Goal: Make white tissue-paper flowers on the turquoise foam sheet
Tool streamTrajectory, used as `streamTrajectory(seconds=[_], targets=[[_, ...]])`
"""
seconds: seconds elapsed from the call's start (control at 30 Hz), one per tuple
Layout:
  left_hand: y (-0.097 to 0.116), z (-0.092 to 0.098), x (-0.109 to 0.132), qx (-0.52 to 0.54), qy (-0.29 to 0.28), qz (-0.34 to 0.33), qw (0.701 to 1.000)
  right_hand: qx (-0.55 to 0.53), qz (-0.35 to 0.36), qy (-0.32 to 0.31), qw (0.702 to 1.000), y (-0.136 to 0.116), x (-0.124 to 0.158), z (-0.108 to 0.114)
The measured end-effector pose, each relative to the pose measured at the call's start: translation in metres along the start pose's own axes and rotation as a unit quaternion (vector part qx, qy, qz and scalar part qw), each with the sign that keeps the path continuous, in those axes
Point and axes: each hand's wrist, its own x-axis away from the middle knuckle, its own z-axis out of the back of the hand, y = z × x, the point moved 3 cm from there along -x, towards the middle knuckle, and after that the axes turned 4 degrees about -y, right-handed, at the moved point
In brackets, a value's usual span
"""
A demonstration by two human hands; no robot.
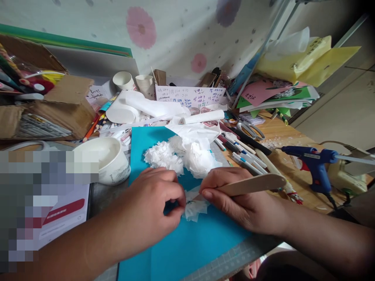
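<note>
A flat wooden craft stick [254, 184] is gripped between the thumb and fingers of my right hand [240, 199], its rounded end pointing right. My left hand [158, 199] is closed in a pinch at the edge of a small piece of thin white tissue paper [195, 210]. This piece lies between both hands, just above a blue sheet [175, 253], and the stick's other end reaches toward it. Behind the hands, crumpled white tissue puffs [164, 156] rest on the sheet. My fingertips partly hide the paper.
A white paper bowl [113, 162] stands left, beside a phone [64, 214] partly blurred out. Pens [249, 162], scissors [250, 130] and a blue glue gun [316, 164] lie right. Paper rolls [203, 117], paper cups [123, 80] and a cardboard box [67, 105] crowd the back.
</note>
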Motion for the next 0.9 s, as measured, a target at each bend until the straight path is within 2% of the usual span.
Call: streamTrajectory(seconds=[0.13,0.27,0.53,0.67,0.9], targets=[[0.002,0.001,-0.001,0.009,0.002,-0.001,1.000,0.020,-0.011,0.007,1.000,0.001,0.003,0.007],[0.003,-0.001,-0.002,0.013,-0.001,0.018,1.000,-0.048,-0.031,0.033,0.998,-0.001,0.005,0.009],[0.001,-0.001,0.001,0.014,0.005,-0.005,1.000,-0.040,-0.008,-0.026,0.999,-0.004,0.000,-0.001],[0.001,0.000,0.001,0.015,0.008,-0.002,1.000,-0.054,-0.002,-0.031,0.998,-0.002,0.001,0.002],[0.002,0.000,0.000,0.014,0.018,0.013,1.000,-0.115,-0.045,0.015,0.992,0.001,0.004,0.005]])
